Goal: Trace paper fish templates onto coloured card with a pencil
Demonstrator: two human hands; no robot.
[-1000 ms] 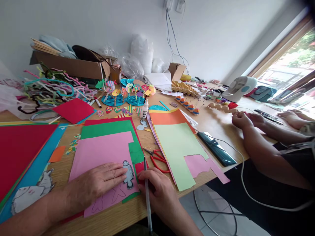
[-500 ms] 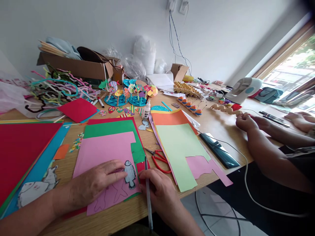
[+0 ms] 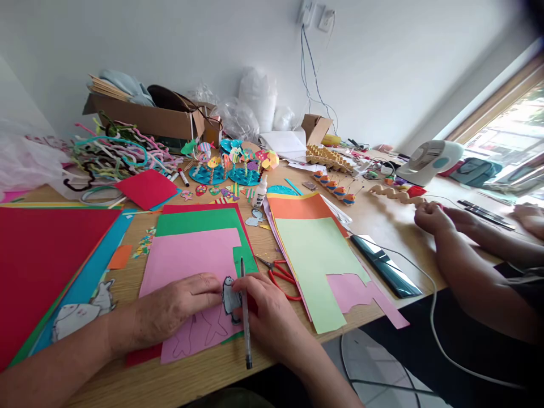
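Note:
My left hand [image 3: 170, 310] lies on a pink paper sheet [image 3: 191, 252], fingers stretched out, their tips at the left edge of a small grey fish cutout [image 3: 230, 297] with a black outline. Between the fingers of my right hand [image 3: 272, 314] is a pen [image 3: 245, 317], slanting with its dark end toward me. The right fingertips touch the cutout's right side and cover part of it. Pencil-like fish outlines [image 3: 215, 328] show on the pink sheet below my left fingers. Green paper [image 3: 198, 220] and red paper lie under it.
Red-handled scissors [image 3: 284, 277] lie right of my right hand, beside stacked pale green paper [image 3: 317, 243]. A glue bottle [image 3: 260, 192] stands behind. Larger fish cutouts [image 3: 76, 320] are at left. Another person's hands [image 3: 433, 218] work at the right, near a dark phone-like slab [image 3: 385, 266].
My right hand with the pen has moved left onto the fish cutout's right side. The pen is turned a little. My left hand stays on the pink sheet; the whole view has shifted slightly.

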